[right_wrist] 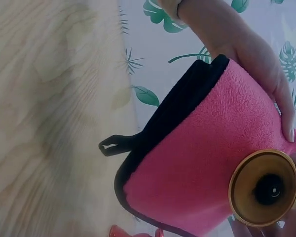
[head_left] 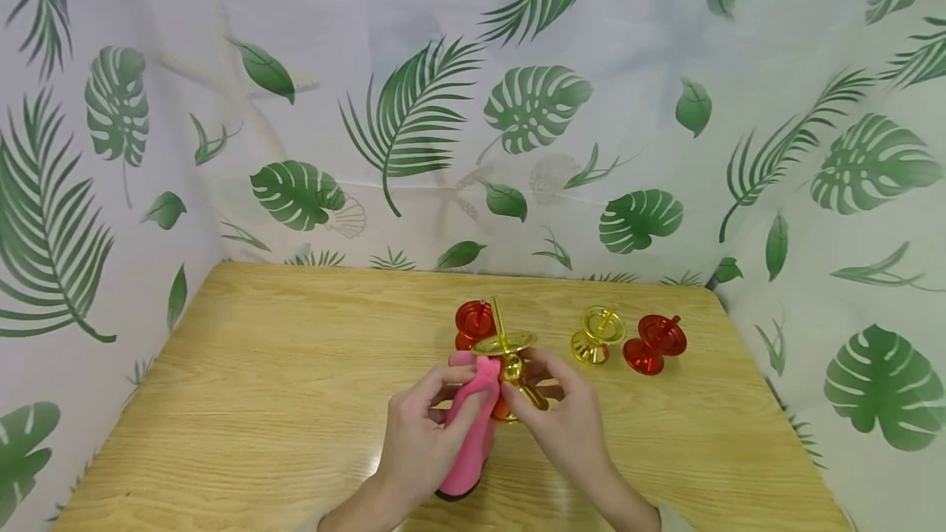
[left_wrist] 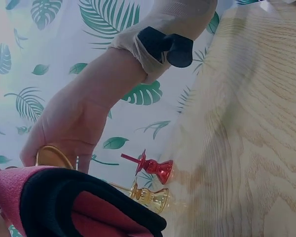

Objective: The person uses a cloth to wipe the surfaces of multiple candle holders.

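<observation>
My right hand [head_left: 565,409] grips a shiny gold candle holder [head_left: 513,368] by its lower part, tilted, with its dish and thin spike upward. In the right wrist view the holder's round base [right_wrist: 241,190] faces the camera, with a dark centre. My left hand [head_left: 421,442] pinches a pink cloth [head_left: 473,454] with black edging, bunched against the holder's stem. The cloth hangs folded below the fingers, and its black loop [right_wrist: 116,145] shows in the right wrist view. Parts of the stem and several fingertips are hidden behind cloth and holder.
Behind the cloth stands a red candle holder [head_left: 473,320], partly covered. Farther right on the wooden table [head_left: 296,384] are a second gold holder [head_left: 594,339] and another red one [head_left: 652,345]. Leaf-patterned white sheets [head_left: 443,121] surround the table's back and sides.
</observation>
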The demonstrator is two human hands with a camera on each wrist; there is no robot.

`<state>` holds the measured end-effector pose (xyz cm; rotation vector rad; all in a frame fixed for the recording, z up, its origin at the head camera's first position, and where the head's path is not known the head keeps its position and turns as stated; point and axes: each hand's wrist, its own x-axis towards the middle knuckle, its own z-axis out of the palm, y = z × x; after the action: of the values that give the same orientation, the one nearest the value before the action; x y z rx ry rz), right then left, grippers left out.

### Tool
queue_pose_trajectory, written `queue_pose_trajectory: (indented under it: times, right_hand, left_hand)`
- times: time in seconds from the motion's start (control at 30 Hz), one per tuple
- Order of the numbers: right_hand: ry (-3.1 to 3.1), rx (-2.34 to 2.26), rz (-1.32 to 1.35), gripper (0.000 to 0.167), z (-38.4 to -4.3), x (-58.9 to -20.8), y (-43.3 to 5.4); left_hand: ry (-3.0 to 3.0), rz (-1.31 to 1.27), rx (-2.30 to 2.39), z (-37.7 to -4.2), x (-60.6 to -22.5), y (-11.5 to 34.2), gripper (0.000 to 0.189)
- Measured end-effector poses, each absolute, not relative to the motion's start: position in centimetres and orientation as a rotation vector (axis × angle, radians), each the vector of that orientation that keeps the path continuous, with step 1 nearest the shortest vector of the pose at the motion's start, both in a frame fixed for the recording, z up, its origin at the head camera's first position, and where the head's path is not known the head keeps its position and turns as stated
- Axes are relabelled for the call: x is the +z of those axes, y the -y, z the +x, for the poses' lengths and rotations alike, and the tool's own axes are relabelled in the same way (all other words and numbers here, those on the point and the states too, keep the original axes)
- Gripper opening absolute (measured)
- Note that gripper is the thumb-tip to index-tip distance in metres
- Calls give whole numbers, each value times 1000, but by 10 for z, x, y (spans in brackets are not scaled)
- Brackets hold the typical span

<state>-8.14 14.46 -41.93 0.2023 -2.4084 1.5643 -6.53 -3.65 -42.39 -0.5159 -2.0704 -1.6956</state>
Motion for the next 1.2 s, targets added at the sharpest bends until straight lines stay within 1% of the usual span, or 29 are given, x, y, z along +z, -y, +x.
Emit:
queue_pose_trajectory:
  times: [0.23,0.37,0.53,0.67,0.77,0.9,1.1,1.2]
  right_hand:
    - [2398,1929,195,33,-83,-415,-148]
    - [2383,1956,290,31,-84,-415,-153]
    - [2290,2053,481,33,-84,-416,-157]
    - [2251,2120,517,35,-83,-417,-157]
    - [2254,2068,483,35,-82,-417,-155]
    - [2268,1882,429,32,-81,-419,-150]
    - [2246,1598,440,31,-83,-424,-145]
    - [2241,1528,424,33,-85,-426,-144]
  left_hand:
    - [2043,-532,-1682,-69,-425,38,16]
    - [2055,-514,-1705,-71,-425,39,15]
    - [2061,-503,-1711,-72,-427,41,16]
    - [2059,-493,-1716,-72,-429,42,16]
    - [2058,-494,-1711,-73,-431,41,15]
    - [2053,-502,-1708,-73,-432,40,13]
    - [2067,-491,-1712,-69,-426,40,16]
    - [2060,-512,-1690,-65,-422,39,19]
